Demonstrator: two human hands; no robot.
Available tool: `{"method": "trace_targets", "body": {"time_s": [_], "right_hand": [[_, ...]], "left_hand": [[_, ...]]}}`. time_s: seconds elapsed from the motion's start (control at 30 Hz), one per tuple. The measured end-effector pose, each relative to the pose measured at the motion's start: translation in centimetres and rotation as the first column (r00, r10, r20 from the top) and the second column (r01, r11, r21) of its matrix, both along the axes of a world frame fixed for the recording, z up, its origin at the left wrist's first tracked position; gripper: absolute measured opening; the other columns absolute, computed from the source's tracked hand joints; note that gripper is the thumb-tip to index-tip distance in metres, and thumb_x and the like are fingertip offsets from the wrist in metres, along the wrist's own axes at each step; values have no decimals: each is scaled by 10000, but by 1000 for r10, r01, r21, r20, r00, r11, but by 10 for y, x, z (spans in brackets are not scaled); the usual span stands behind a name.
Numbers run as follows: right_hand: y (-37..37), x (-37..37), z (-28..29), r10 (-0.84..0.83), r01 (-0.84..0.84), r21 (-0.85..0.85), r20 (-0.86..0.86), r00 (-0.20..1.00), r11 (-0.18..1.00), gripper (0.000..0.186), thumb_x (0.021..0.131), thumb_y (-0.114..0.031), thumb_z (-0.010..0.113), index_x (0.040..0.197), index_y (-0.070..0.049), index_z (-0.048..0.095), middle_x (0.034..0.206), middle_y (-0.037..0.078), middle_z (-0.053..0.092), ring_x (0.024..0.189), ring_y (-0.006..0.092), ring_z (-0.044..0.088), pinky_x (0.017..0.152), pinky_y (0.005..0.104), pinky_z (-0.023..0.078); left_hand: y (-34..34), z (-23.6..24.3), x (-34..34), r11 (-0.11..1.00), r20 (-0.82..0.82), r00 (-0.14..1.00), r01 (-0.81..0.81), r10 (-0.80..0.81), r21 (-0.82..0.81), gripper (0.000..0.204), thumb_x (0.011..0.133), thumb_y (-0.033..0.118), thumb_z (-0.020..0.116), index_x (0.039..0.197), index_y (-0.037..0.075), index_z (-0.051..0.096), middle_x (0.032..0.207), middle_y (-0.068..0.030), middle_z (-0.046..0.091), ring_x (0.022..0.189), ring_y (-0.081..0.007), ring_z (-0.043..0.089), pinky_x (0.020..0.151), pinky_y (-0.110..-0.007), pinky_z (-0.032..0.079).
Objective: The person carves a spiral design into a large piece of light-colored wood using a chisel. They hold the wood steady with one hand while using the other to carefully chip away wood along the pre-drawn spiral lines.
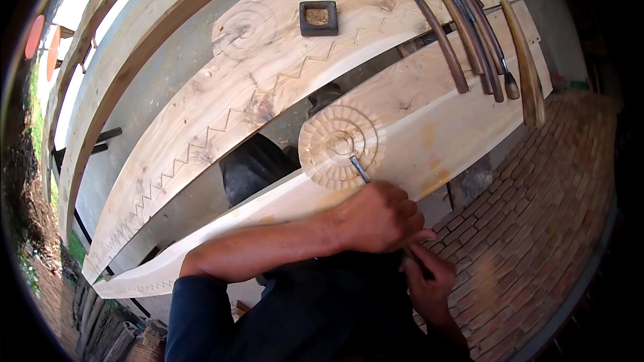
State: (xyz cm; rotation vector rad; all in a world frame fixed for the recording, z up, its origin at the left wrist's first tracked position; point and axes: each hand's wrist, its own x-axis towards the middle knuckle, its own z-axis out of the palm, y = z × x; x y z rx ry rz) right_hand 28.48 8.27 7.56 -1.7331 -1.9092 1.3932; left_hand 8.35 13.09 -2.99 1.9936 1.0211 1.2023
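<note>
My left hand (pixel 379 218) is wrapped round the metal shaft of a carving gouge (pixel 360 170), with its tip on a round carved rosette (pixel 325 146). The rosette has concentric rings and a scalloped border. Behind and below it, my right hand (pixel 429 271) is closed round the handle end of the same gouge, which is mostly hidden by my fingers. The rosette sits at the rounded end of a pale wooden board (pixel 463 110). My left forearm lies across the board's near edge.
Several wooden-handled carving tools (pixel 479 43) and a wooden mallet (pixel 526 70) lie at the board's far right. A small dark square box (pixel 318 19) stands on a second board (pixel 221 104) with a zigzag line. Curved wooden pieces (pixel 127 60) lean at left; brick paving (pixel 537 188) is at right.
</note>
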Motion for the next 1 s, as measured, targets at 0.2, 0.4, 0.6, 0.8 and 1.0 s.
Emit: {"method": "trace_targets", "body": {"time_s": [0.2, 0.4, 0.6, 0.8, 1.0], "right_hand": [[0, 1, 9, -8, 8, -4, 31, 999, 1000, 361, 916, 100, 680, 1271, 110, 747, 818, 131, 764, 719, 138, 722, 656, 280, 542], [2, 3, 8, -28, 28, -40, 3, 1000, 999, 348, 912, 114, 731, 1258, 95, 764, 911, 199, 803, 753, 180, 783, 669, 296, 580], [2, -2, -2, -79, 78, -30, -33, 996, 996, 341, 907, 113, 727, 1245, 93, 765, 875, 177, 790, 737, 171, 762, 657, 295, 563], [12, 13, -12, 205, -208, 270, 41, 978, 940, 312, 853, 145, 711, 1152, 94, 786, 887, 175, 779, 737, 228, 761, 668, 310, 563], [14, 23, -6, 138, -149, 226, 60, 989, 963, 328, 838, 153, 740, 1152, 77, 799, 915, 181, 788, 790, 259, 793, 708, 341, 601]], "left_hand": [[-1, 2, -2, 999, -17, 1000, 15, -15, 39, 448, 965, 384, 814, 706, 125, 555, 669, -30, 497, 606, -237, 589, 547, -381, 482], [0, 4, 0, 1000, -7, 1000, -25, 25, -6, 472, 966, 400, 814, 685, 127, 551, 647, -31, 488, 596, -239, 591, 534, -386, 475], [1, 3, 2, 997, -35, 998, -59, 57, -41, 488, 970, 415, 810, 674, 132, 544, 643, -27, 481, 590, -241, 580, 531, -390, 469], [-1, 7, -1, 990, -67, 994, -78, 86, 115, 472, 964, 429, 795, 703, 138, 531, 684, -14, 458, 641, -209, 549, 570, -357, 461], [0, 2, 2, 999, -150, 988, 33, -28, 36, 451, 971, 422, 775, 723, 121, 548, 708, -25, 491, 685, -213, 576, 599, -362, 486]]}}
